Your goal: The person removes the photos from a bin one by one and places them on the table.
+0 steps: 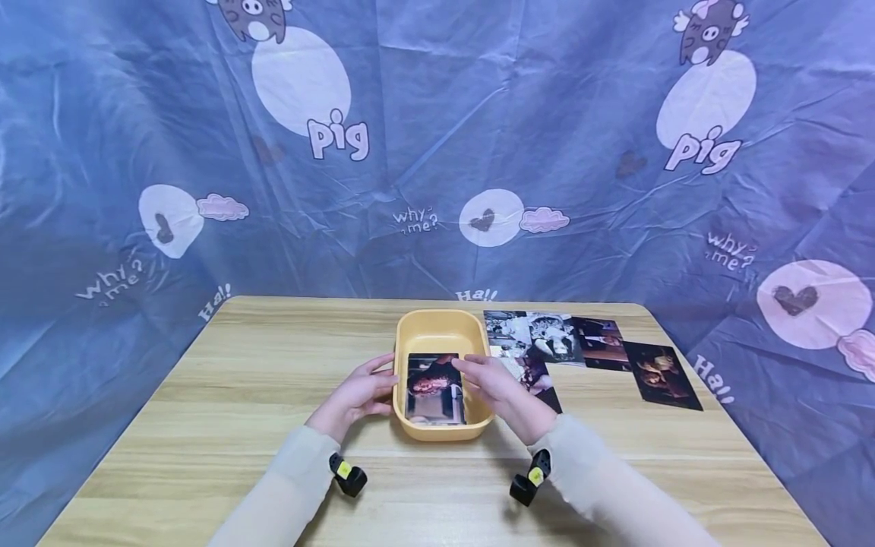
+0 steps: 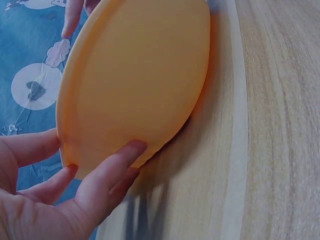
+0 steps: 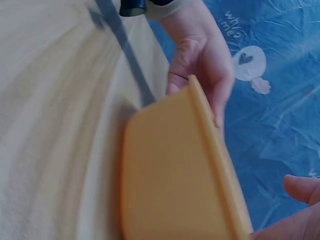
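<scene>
A yellow plastic box point(image 1: 443, 433) with rounded corners stands near the middle of the table, its long side pointing away from me. A photo print point(image 1: 434, 399) lies inside it, over the nearer part of the floor. My left hand point(image 1: 352, 395) is at the box's left side, fingertips touching the outer wall and rim; the left wrist view shows its fingers spread over the wall. From the right, my right hand point(image 1: 502, 387) reaches over the rim with extended fingers, their tips overlapping the photo's upper right corner. Its lower fingers are hidden from the head view.
Several photos point(image 1: 557, 338) lie in a row right of the box, some overlapping; a dark photo point(image 1: 663, 376) is at the right end. Another photo point(image 1: 536, 376) is partly hidden behind my right hand. A blue patterned cloth point(image 1: 437, 137) hangs behind the wooden table point(image 1: 273, 365).
</scene>
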`<state>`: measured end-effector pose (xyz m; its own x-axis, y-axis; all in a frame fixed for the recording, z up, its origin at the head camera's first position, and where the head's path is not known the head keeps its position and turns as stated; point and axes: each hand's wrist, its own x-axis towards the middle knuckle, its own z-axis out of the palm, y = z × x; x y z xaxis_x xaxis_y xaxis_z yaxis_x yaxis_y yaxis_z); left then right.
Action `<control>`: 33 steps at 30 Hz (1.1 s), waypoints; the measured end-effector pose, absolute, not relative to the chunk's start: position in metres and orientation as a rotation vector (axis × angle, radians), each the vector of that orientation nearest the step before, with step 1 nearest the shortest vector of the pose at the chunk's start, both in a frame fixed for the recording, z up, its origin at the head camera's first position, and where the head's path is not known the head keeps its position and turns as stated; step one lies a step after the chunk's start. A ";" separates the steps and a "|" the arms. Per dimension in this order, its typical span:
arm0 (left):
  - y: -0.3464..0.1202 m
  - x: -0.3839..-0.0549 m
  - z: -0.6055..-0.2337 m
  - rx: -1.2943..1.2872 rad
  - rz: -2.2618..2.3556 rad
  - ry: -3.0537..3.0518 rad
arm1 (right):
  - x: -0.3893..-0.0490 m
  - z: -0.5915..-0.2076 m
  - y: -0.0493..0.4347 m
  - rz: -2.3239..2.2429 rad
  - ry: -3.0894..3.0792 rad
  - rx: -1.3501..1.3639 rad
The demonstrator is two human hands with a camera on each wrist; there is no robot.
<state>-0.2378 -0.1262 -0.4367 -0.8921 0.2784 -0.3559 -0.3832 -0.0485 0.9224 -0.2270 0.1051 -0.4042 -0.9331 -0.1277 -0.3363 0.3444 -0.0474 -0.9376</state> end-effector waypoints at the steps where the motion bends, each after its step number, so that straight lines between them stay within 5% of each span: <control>1: -0.126 -0.238 -0.437 -0.114 1.992 1.789 | -0.227 -0.406 0.103 -2.036 1.908 0.239; 26: -0.127 -0.239 -0.437 -0.111 1.999 1.777 | -0.245 -0.433 0.079 -1.757 2.258 0.413; 33: -0.127 -0.239 -0.438 -0.114 2.000 1.770 | -0.303 -0.536 0.106 -1.911 2.258 0.237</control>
